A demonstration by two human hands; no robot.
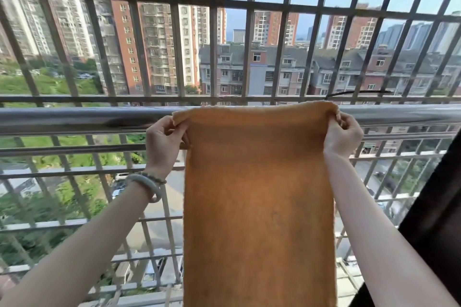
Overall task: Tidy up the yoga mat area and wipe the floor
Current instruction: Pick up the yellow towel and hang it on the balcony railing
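Observation:
An orange cloth [259, 194] hangs flat in front of me, its top edge level with the steel handrail [74, 118] of a balcony. My left hand [163, 142] pinches the cloth's upper left corner. My right hand [343, 134] pinches the upper right corner. The cloth is stretched between both hands and drops out of the bottom of the view. No yoga mat or floor is in sight.
A metal security grille [213, 45] of vertical and horizontal bars closes the balcony beyond the handrail. A thin dark wire hanger [359, 93] sits on a bar behind the cloth's right corner. A dark frame edge [439, 207] rises at the right. Apartment blocks lie far outside.

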